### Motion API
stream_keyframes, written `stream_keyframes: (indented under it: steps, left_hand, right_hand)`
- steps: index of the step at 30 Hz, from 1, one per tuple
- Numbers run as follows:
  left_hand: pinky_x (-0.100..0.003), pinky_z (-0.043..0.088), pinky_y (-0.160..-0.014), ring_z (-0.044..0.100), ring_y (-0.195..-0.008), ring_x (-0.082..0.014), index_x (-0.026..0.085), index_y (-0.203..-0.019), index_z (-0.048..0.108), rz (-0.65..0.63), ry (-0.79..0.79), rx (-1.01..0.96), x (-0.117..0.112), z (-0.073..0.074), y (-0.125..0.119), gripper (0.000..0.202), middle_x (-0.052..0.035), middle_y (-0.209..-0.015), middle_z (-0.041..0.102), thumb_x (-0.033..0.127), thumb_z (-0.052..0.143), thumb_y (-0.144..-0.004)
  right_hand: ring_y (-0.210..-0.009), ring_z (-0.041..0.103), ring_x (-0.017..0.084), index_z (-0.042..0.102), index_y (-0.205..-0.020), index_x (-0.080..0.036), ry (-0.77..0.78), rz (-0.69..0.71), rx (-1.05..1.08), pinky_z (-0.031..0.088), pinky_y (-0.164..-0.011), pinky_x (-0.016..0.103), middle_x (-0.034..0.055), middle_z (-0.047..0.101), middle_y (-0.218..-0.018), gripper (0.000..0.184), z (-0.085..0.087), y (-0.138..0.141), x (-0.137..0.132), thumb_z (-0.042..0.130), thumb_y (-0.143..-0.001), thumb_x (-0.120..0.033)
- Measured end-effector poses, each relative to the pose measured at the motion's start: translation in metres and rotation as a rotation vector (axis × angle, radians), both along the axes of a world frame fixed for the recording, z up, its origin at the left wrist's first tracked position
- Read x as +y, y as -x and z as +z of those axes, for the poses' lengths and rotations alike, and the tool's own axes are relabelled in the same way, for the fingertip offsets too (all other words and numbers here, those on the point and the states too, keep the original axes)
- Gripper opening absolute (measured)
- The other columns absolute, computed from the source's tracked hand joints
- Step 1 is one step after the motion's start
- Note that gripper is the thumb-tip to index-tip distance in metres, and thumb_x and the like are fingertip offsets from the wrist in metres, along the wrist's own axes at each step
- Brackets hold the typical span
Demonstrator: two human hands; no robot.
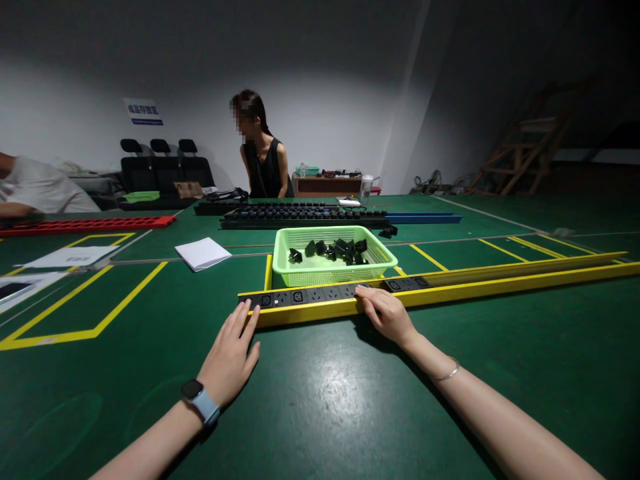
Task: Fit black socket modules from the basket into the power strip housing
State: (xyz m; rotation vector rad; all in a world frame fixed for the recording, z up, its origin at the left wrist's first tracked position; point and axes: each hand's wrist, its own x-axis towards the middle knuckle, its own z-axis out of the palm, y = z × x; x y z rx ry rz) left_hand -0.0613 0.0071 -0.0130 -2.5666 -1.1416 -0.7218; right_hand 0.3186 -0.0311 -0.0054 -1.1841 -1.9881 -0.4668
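Note:
A long yellow channel rail [310, 313] lies across the front of the table, with black socket modules [315, 295] in a row inside its left part. My left hand [230, 350] lies at the rail's left end, its fingers stretched out and touching the end of the row. My right hand [387, 313] reaches over the near wall, fingers bent together on a black socket module that they partly cover. Further right in the channel sit other black sockets [407, 284]. Just behind the rail, a light green basket [333, 275] contains several loose black modules [343, 249].
Behind the basket lie long black rails [300, 217] and a blue rail [425, 218]. White paper [203, 254] is left of the basket; a red rail [100, 225] lies farther left. A person [265, 157] stands across the table, and another person's sleeve [45, 187] shows at left.

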Motion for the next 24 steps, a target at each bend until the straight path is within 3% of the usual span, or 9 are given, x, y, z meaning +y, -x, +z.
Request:
stream_keyframes:
  steps: [9,14,24]
  left_hand:
    - [-0.049,0.034,-0.110,0.025,-0.140,-0.0303,0.014,-0.147,0.024,0.004,0.003,-0.007,0.000,0.000,0.000,0.063,-0.0163,-0.152,0.028,0.026,0.046,-0.089]
    - [-0.048,0.034,-0.110,0.026,-0.140,-0.0307,0.014,-0.146,0.028,0.011,0.020,-0.022,0.000,0.000,0.000,0.062,-0.0163,-0.151,0.030,0.026,0.047,-0.088]
    - [-0.050,0.036,-0.108,0.027,-0.140,-0.0306,0.018,-0.149,0.016,0.014,0.002,0.002,-0.001,0.001,0.000,0.066,-0.0166,-0.151,0.028,0.027,0.044,-0.090]
  right_hand:
    - [-0.098,0.067,0.019,0.065,-0.110,-0.023,-0.011,-0.069,0.098,0.054,-0.089,0.037,0.0046,0.071,-0.105,0.027,-0.002,-0.016,-0.001,0.048,-0.090,-0.017]
    - [-0.101,0.062,0.021,0.067,-0.108,-0.025,0.017,-0.109,0.048,0.052,-0.089,0.040,0.0065,0.067,-0.108,0.026,-0.001,-0.019,-0.002,0.049,-0.089,-0.022]
    - [-0.090,0.053,0.023,0.072,-0.097,-0.024,-0.036,-0.300,0.039,0.045,-0.082,0.042,0.0078,0.055,-0.092,0.023,-0.003,-0.021,0.002,0.051,-0.089,-0.027]
